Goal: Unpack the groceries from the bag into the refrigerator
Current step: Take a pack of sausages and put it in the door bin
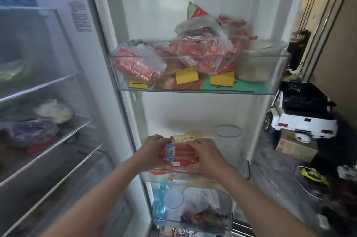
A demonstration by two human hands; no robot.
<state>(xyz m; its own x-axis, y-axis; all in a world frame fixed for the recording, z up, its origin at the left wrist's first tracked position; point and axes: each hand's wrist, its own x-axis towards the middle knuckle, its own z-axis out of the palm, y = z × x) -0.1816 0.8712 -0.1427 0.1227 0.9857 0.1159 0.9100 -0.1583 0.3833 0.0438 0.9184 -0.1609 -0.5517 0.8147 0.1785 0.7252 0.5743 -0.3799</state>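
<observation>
A red pack of sausages (pixel 178 152) with a blue and white label is held over the middle door bin (pixel 239 174) of the open refrigerator door. My left hand (pixel 152 149) grips its left end and my right hand (pixel 206 154) grips its right end. A yellow-labelled pack (pixel 190 136) lies just behind it in the same bin. The grocery bag is out of view.
The upper door bin (pixel 278 56) holds plastic bags of red packets, yellow cards and a round tub. The lower door bin (pixel 193 223) holds blue bottles and packs. Refrigerator shelves (pixel 48 138) with bagged food are at left. A white toy car (pixel 301 119) stands at right.
</observation>
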